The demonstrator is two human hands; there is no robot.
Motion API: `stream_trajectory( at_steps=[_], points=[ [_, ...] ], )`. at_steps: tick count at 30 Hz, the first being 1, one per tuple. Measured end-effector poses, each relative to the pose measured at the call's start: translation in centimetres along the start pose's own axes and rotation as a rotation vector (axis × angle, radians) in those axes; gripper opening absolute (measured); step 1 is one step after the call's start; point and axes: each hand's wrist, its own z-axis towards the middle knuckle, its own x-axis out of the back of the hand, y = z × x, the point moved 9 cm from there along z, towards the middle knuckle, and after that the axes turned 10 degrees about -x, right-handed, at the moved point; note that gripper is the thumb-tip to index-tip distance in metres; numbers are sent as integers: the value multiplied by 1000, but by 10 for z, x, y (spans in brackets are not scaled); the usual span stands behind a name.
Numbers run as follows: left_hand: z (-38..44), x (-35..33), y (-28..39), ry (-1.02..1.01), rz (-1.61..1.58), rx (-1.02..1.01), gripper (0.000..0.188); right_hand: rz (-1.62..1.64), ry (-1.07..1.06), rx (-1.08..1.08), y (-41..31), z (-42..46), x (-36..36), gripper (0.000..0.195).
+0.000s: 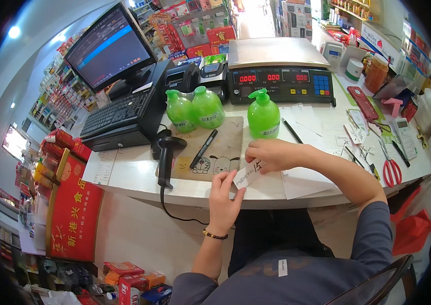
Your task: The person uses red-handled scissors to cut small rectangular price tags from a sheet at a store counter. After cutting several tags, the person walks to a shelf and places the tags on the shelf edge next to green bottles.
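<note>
A small white paper label [247,176] with handwriting on it is held between both hands, just above the counter's front edge. My left hand [223,200] pinches its left end between thumb and fingers. At its upper right corner, my right hand [274,155] grips it, with the fingertips partly hidden. Behind my right hand stands a green pump bottle of liquid soap [263,116]. Farther left are two green soap bottles [208,108] side by side in clear wrap. A black marker pen [204,148] lies on a beige mat [232,131] decorated with cartoon figures.
A handheld barcode scanner [166,160] stands left of the mat, its cable running over the edge. Behind the bottles is a weighing scale [280,82]. A keyboard [114,110] and monitor [110,45] occupy the left; red-handled scissors [392,171] and a calculator [405,137] lie right.
</note>
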Motion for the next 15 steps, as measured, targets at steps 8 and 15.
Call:
stream_trajectory(
  at_steps=[8,15],
  points=[
    [2,8,6,117,-421,-110,64,552,-141,-33,-7,-16,6,22],
    [-1,8,-4,158,-1062,116,78,1207,-395,-97,-47,-2,-32,35]
  ],
)
